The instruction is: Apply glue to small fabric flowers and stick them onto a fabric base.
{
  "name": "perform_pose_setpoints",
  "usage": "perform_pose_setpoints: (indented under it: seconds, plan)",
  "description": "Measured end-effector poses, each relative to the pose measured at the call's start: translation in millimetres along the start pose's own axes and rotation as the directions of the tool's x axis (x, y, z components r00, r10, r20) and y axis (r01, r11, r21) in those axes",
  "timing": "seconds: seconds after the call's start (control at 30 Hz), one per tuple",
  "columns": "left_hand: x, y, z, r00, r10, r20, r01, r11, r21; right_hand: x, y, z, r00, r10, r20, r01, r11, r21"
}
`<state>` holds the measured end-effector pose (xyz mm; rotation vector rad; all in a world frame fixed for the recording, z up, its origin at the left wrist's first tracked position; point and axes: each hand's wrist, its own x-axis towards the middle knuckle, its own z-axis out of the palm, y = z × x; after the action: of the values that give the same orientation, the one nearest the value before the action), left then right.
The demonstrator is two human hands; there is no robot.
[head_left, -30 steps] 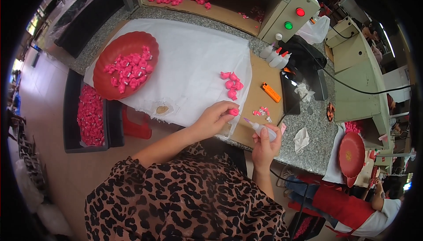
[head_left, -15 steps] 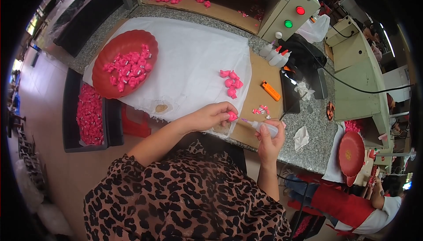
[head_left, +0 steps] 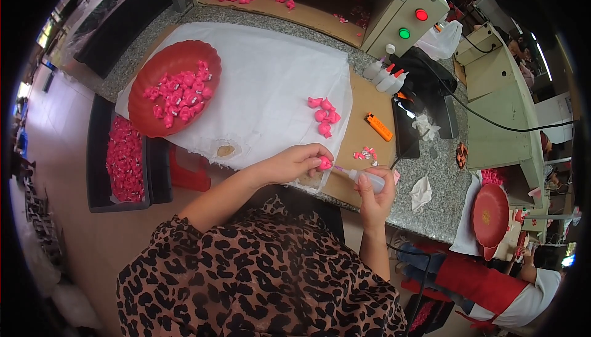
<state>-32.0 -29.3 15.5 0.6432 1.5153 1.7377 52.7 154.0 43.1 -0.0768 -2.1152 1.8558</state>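
Observation:
Between the fingertips of my left hand [head_left: 306,157] is a small pink plastic piece [head_left: 325,163], partly covered by the fingers. My right hand [head_left: 377,198] is wrapped round a white squeeze bottle [head_left: 371,180] with a thin nozzle, tilted so its tip points at the pink piece; I cannot tell whether they touch. Several pink figures [head_left: 324,116] lie in a cluster on the white paper [head_left: 265,78] beyond my hands. Small pink and white bits [head_left: 366,155] rest on the brown board [head_left: 363,100] just past the bottle.
A red scalloped bowl [head_left: 144,103] of pink pieces stands at left, above a dark crate [head_left: 101,180] with more. An orange cutter [head_left: 378,127], white bottles [head_left: 388,81] and a black tray [head_left: 406,133] are on the right. Behind is a lit-button cabinet [head_left: 394,16]. A co-worker [head_left: 486,281] stands at right.
The squeeze bottle and my right hand have shifted slightly left, toward the pink piece. My left hand has hardly moved.

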Motion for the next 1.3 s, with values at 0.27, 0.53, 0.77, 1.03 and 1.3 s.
perform_pose_setpoints:
  seconds: [0.27, 0.53, 0.77, 1.03, 1.3]
  plan:
    - [-1, 0, 1, 1.0, 0.001, -0.015, -0.001, 1.0, 0.019, 1, -2, 0, 1.0, 0.007, 0.014, -0.007, 1.0, -0.008]
    - [-1, 1, 0, 1.0, 0.0, -0.024, 0.002, 0.998, 0.063, 1, -2, -1, 0.998, -0.057, 0.033, 0.06, 0.995, -0.078]
    - [-2, 1, -1, 1.0, -0.008, -0.015, 0.008, 0.999, 0.038, 2, -3, -2, 0.996, -0.071, 0.052, 0.077, 0.99, -0.115]
    - [-1, -1, -1, 1.0, -0.004, -0.021, 0.005, 0.999, 0.041, 3, -1, -3, 0.996, -0.077, 0.053, 0.083, 0.99, -0.117]
    - [-1, -2, -1, 0.998, 0.025, -0.056, -0.022, 0.998, 0.054, 0, 9, -4, 0.983, -0.174, 0.062, 0.183, 0.959, -0.215]
